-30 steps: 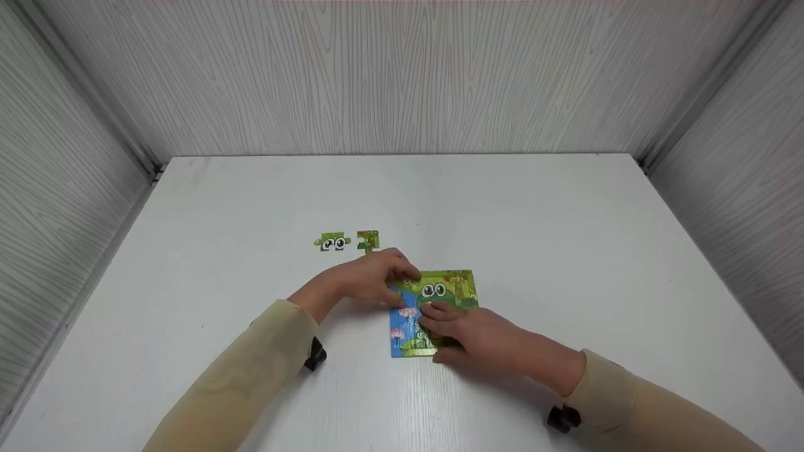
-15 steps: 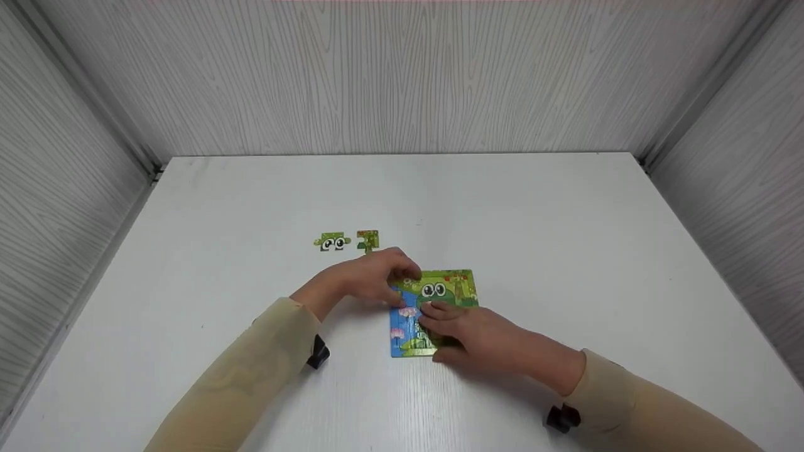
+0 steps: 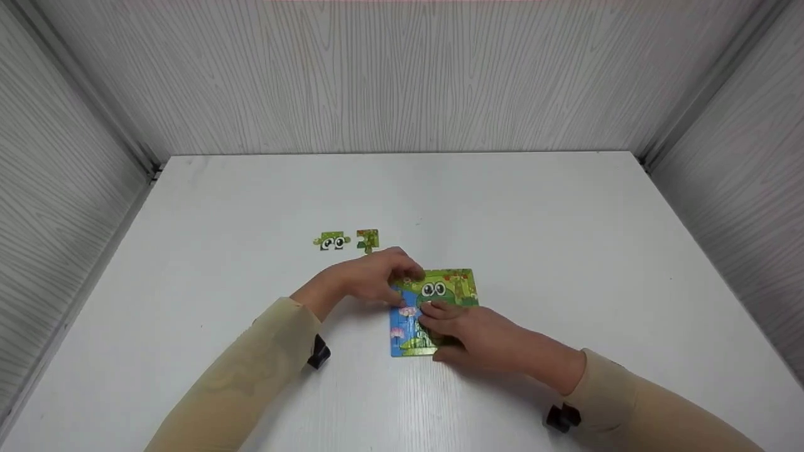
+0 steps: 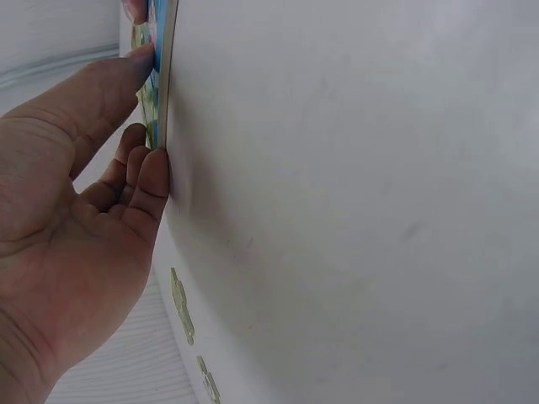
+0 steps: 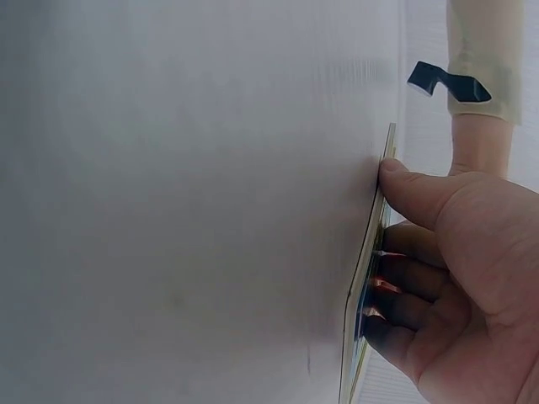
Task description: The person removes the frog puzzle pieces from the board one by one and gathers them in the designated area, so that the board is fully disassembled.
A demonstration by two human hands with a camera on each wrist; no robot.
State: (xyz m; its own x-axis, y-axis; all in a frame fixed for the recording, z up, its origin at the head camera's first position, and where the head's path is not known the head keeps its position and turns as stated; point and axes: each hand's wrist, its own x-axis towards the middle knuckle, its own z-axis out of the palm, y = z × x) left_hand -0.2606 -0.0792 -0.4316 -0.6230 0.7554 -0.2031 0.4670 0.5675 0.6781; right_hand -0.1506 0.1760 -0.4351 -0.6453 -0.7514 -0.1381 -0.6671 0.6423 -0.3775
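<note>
A square jigsaw puzzle [image 3: 434, 294] with a green cartoon frog lies flat on the white table. At its far left corner my left hand [image 3: 370, 276] holds it: the thumb rests on the picture, and the curled fingers [image 4: 150, 177] meet the board's edge. My right hand [image 3: 483, 339] lies across the lower right of the picture, pressing with its fingertips, while its thumb [image 5: 390, 166] touches the near edge. That hand hides part of the frog. Beyond my left hand are two loose puzzle pieces, one with eyes [image 3: 332, 241] and one with a tree [image 3: 368, 240].
The white table [image 3: 565, 238] reaches back to a pale wood-grain wall [image 3: 402, 81], with similar panels at both sides. A dark device [image 3: 319, 353] sits at my left sleeve's cuff, another [image 3: 563, 417] at the right cuff.
The fingers of my left hand have shifted very slightly to the right along the puzzle's far edge. My right hand, the puzzle and the loose pieces stay where they were.
</note>
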